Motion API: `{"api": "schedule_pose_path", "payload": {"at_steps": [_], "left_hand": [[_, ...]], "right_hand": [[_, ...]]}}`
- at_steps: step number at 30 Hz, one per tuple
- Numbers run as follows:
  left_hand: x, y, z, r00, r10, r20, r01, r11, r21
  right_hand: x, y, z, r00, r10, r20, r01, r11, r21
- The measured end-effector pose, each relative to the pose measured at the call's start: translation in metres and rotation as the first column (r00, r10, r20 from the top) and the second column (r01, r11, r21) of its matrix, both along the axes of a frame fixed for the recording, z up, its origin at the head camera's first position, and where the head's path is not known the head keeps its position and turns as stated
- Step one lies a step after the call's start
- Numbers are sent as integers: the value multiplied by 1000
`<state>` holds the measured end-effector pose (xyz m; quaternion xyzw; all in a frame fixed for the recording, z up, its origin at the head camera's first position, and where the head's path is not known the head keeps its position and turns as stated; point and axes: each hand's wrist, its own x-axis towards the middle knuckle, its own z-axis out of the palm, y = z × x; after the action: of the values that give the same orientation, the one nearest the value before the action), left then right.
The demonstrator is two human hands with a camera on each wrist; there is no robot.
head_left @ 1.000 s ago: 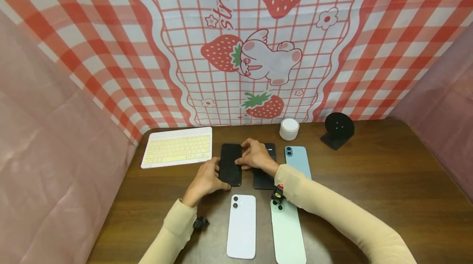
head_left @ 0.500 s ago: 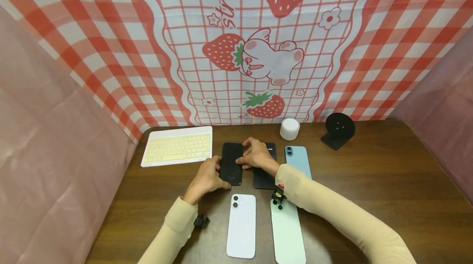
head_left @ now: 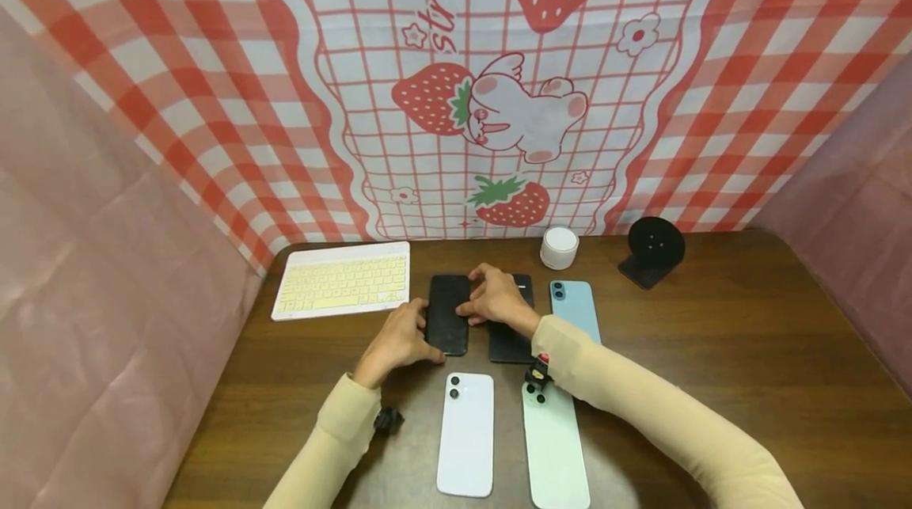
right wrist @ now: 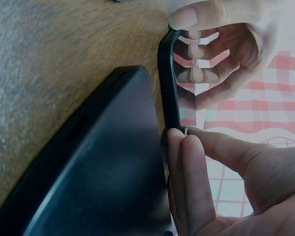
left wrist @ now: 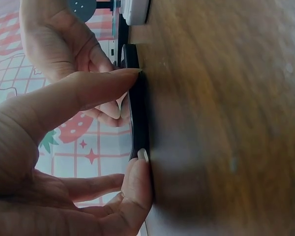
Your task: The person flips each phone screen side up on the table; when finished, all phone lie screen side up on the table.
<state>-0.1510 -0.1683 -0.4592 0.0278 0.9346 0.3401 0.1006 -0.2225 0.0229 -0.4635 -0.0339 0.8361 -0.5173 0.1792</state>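
A black phone (head_left: pixel 446 323) lies screen up on the brown table, between both hands. My left hand (head_left: pixel 396 341) grips it from the left: in the left wrist view, the thumb (left wrist: pixel 105 84) is on one corner and a fingertip (left wrist: pixel 137 172) on its edge. From the other side, my right hand (head_left: pixel 497 299) pinches the long right edge, thumb over the top, fingers against the side. Partly hidden beneath that hand is a second, dark flat phone-like slab (head_left: pixel 504 344), glossy in the right wrist view.
Nearer me lie a white phone (head_left: pixel 465 442) and a mint-green phone (head_left: pixel 556 453), both backs up. A blue phone (head_left: pixel 574 309) is partly behind the right sleeve. Behind stand a keyboard (head_left: pixel 345 283), a white cylinder (head_left: pixel 559 248) and a black disc stand (head_left: pixel 654 246).
Both hands keep their hold on the black phone, which stays almost in place. The head view shifts very slightly.
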Motion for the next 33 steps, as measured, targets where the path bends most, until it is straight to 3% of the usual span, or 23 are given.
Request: {"api": "schedule_pose_path", "payload": {"at_steps": [10, 18, 23, 33], "left_hand": [[1, -1, 1, 1000, 9, 17, -9, 1000, 23], [10, 7, 8, 998, 33, -59, -34, 999, -27], [17, 20, 14, 992, 28, -120, -35, 998, -50], [21, 57, 18, 973, -92, -210, 85, 996, -42]], "right_hand": [[2, 14, 7, 996, 84, 9, -84, 996, 5], [-2, 44, 16, 983, 146, -115, -139, 988, 68], [-7, 65, 21, 979, 155, -130, -145, 986, 85], [-14, 94, 19, 986, 114, -118, -100, 988, 116]]}}
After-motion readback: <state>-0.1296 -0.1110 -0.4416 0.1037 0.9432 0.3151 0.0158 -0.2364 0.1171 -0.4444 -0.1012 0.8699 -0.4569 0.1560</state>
